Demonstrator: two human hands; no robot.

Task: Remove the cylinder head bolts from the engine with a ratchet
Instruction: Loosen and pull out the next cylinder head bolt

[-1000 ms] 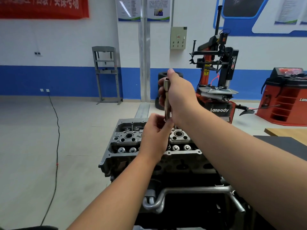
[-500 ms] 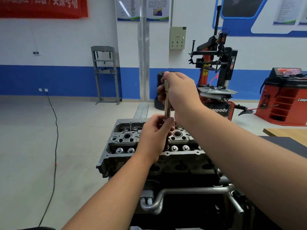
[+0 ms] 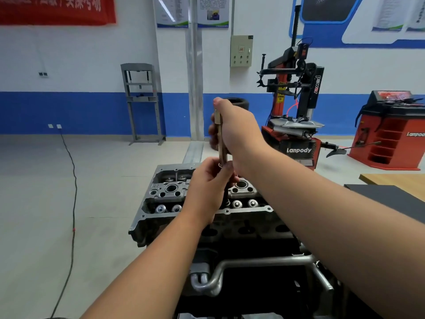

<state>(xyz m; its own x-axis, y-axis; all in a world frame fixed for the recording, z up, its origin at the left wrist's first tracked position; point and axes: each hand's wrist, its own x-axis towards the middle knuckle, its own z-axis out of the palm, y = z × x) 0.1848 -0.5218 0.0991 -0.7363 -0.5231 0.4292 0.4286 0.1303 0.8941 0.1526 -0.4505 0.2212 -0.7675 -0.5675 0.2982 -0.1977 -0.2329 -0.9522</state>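
Observation:
A grey cylinder head with round valve tops sits on the engine straight ahead of me. Above its middle a slim metal tool shaft stands upright. My right hand grips the upper part of the shaft, thumb on its top end. My left hand holds the lower part of the shaft just over the head. The tool's tip and any bolt under it are hidden by my left hand.
A silver pipe runs across the engine front. A red tyre changer and a red cabinet stand at the right, a grey press frame by the far wall. A wooden tabletop lies at the right; a black cable crosses the floor.
Both hands stay on the upright shaft. My right hand has shifted its hold slightly on the shaft's top; the view has moved a little.

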